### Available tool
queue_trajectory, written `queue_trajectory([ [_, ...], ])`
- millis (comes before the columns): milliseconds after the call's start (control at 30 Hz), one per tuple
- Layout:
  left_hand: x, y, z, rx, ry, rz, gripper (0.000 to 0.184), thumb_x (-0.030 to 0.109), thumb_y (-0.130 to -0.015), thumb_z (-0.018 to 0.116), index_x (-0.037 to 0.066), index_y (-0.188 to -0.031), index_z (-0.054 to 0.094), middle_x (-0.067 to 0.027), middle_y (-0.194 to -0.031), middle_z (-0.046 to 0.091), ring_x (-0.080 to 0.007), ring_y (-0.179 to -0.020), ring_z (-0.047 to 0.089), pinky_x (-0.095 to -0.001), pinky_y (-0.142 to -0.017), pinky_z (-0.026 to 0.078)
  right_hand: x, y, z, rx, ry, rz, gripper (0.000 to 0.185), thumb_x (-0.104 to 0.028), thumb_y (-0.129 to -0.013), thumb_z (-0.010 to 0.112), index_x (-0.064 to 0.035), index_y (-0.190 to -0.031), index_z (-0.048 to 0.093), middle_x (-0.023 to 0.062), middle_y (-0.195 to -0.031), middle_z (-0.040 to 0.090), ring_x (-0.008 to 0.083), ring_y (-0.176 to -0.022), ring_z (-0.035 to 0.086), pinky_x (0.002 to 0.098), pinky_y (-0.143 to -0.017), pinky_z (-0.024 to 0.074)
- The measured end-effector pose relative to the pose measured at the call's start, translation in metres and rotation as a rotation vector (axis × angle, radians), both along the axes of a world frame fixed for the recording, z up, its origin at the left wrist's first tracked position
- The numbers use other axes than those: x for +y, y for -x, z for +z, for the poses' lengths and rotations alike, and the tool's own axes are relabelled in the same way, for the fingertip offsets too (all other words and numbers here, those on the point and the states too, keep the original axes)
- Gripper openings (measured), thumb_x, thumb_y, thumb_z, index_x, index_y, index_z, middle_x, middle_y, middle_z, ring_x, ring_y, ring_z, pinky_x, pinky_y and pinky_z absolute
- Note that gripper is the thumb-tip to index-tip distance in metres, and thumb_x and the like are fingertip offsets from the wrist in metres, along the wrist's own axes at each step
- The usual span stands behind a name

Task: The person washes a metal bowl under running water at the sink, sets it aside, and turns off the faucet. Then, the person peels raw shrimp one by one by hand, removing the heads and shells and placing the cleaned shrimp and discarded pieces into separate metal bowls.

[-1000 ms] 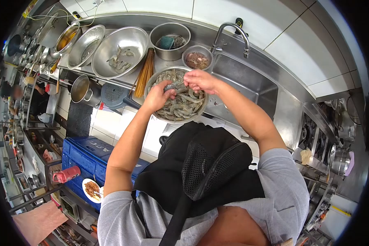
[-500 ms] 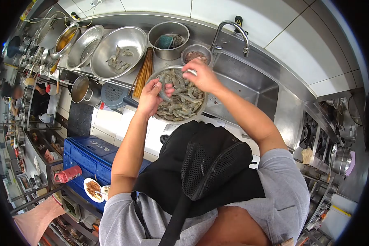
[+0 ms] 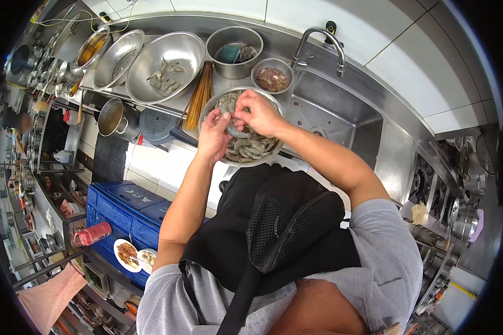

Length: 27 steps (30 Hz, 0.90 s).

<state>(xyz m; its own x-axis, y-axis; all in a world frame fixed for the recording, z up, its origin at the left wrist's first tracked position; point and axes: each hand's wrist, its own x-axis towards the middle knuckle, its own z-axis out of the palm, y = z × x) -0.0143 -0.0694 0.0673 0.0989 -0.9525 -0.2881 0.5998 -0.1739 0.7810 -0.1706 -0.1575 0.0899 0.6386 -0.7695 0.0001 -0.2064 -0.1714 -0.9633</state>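
A metal bowl full of grey raw shrimp [image 3: 251,148] stands at the counter's front edge, beside the sink. Over its left side my left hand [image 3: 214,134] is closed on a shrimp [image 3: 237,133]. My right hand [image 3: 257,113] touches that shrimp from the other side, its fingers pinched together; the exact grip is partly hidden. Behind the bowl, a small metal bowl [image 3: 273,79] holds pinkish scraps. A large metal bowl [image 3: 165,67] to the left has a few shrimp in it.
A bundle of thin sticks [image 3: 199,103] leans by the shrimp bowl. Behind it is a pot with a green scouring pad [image 3: 228,54]. The sink [image 3: 341,111] with its faucet [image 3: 341,61] lies right. Blue bins [image 3: 126,212], a red bottle [image 3: 93,233] and food plates [image 3: 127,255] are lower left.
My right hand has come back from the small bowl to the shrimp at my left hand. The two hands, apart half a second ago, now meet over the shrimp bowl.
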Motion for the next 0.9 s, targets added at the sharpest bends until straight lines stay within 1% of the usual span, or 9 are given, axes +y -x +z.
queue_trajectory([
  [33, 0.002, -0.001, 0.002, 0.001, 0.001, 0.003, 0.026, 0.012, -0.105, 0.048, -0.002, -0.128, 0.049, -0.0125, -0.113, 0.064, -0.0194, -0.091, 0.066, -0.0345, -0.082, 0.057, -0.007, 0.003, 0.004, 0.001, 0.001, 0.003, 0.011, -0.011, -0.084, 0.073, -0.0018, -0.084, 0.067, 0.0111, -0.107, 0.06, 0.0273, -0.103, 0.061, 0.0381, -0.09, 0.0481],
  [100, 0.007, -0.006, 0.004, -0.008, -0.012, -0.022, 0.044, 0.005, -0.101, 0.053, -0.006, -0.139, 0.034, -0.0166, -0.112, 0.062, -0.022, -0.089, 0.067, -0.0341, -0.076, 0.057, -0.03, 0.009, 0.011, 0.033, 0.548, -0.11, 0.007, -0.009, -0.086, 0.072, -0.0034, -0.085, 0.068, 0.0082, -0.104, 0.061, 0.0236, -0.098, 0.062, 0.0353, -0.085, 0.0492],
  [200, 0.012, -0.018, -0.008, -0.088, -0.058, 0.003, 0.027, 0.01, -0.104, 0.05, -0.002, -0.128, 0.05, -0.012, -0.109, 0.064, -0.0191, -0.086, 0.065, -0.0336, -0.078, 0.057, -0.046, 0.02, 0.046, -0.037, 0.388, -0.32, 0.008, -0.012, -0.082, 0.074, -0.0049, -0.085, 0.07, 0.0105, -0.097, 0.062, 0.0278, -0.094, 0.063, 0.038, -0.08, 0.0502],
  [300, 0.013, -0.036, -0.015, -0.207, -0.053, -0.007, 0.034, 0.009, -0.102, 0.052, -0.006, -0.132, 0.045, -0.0121, -0.104, 0.065, -0.0173, -0.083, 0.064, -0.0308, -0.073, 0.055, -0.057, 0.028, 0.03, 0.027, 0.5, -0.279, 0.008, -0.013, -0.083, 0.074, -0.0065, -0.086, 0.071, 0.0108, -0.098, 0.063, 0.029, -0.094, 0.062, 0.0388, -0.081, 0.0499],
  [433, 0.007, -0.046, -0.001, -0.384, -0.003, -0.058, 0.028, 0.009, -0.102, 0.052, -0.006, -0.126, 0.052, -0.0098, -0.1, 0.066, -0.014, -0.08, 0.062, -0.0276, -0.07, 0.053, -0.029, 0.029, -0.016, 0.523, 0.538, 0.206, 0.019, -0.024, -0.085, 0.072, -0.0061, -0.089, 0.069, 0.0115, -0.106, 0.062, 0.0314, -0.103, 0.062, 0.043, -0.087, 0.049],
  [533, 0.0, -0.05, 0.013, -0.431, 0.028, -0.102, 0.027, 0.01, -0.102, 0.054, -0.006, -0.124, 0.054, -0.0094, -0.1, 0.067, -0.0131, -0.08, 0.062, -0.0272, -0.071, 0.052, -0.016, 0.023, 0.002, 0.587, 0.525, 0.213, 0.019, -0.026, -0.082, 0.072, -0.0091, -0.09, 0.071, 0.0111, -0.11, 0.061, 0.03, -0.107, 0.059, 0.0457, -0.089, 0.0488],
  [667, -0.004, -0.048, 0.036, -0.513, 0.042, -0.169, 0.023, 0.01, -0.102, 0.053, -0.004, -0.12, 0.058, -0.0066, -0.099, 0.066, -0.0122, -0.081, 0.06, -0.0268, -0.073, 0.05, -0.022, 0.012, 0.004, 0.385, 0.676, 0.119, 0.018, -0.023, -0.081, 0.071, -0.0094, -0.093, 0.072, 0.0111, -0.11, 0.061, 0.0307, -0.109, 0.059, 0.0453, -0.091, 0.0482],
  [733, -0.007, -0.049, 0.034, -0.532, 0.068, -0.173, 0.022, 0.01, -0.102, 0.053, -0.004, -0.119, 0.058, -0.0061, -0.098, 0.066, -0.012, -0.08, 0.06, -0.0267, -0.073, 0.05, -0.02, 0.006, 0.018, 0.17, 0.579, 0.09, 0.018, -0.021, -0.082, 0.069, -0.0078, -0.094, 0.072, 0.0124, -0.104, 0.062, 0.0323, -0.106, 0.061, 0.0442, -0.091, 0.0477],
  [900, -0.011, -0.044, 0.037, -0.597, 0.124, -0.184, 0.022, 0.011, -0.102, 0.053, -0.004, -0.118, 0.059, -0.0055, -0.096, 0.065, -0.0116, -0.08, 0.059, -0.0267, -0.075, 0.05, -0.014, -0.007, 0.034, 0.055, 0.425, 0.033, 0.018, -0.019, -0.084, 0.069, -0.0044, -0.095, 0.07, 0.0128, -0.1, 0.062, 0.0319, -0.097, 0.063, 0.041, -0.088, 0.0486],
])
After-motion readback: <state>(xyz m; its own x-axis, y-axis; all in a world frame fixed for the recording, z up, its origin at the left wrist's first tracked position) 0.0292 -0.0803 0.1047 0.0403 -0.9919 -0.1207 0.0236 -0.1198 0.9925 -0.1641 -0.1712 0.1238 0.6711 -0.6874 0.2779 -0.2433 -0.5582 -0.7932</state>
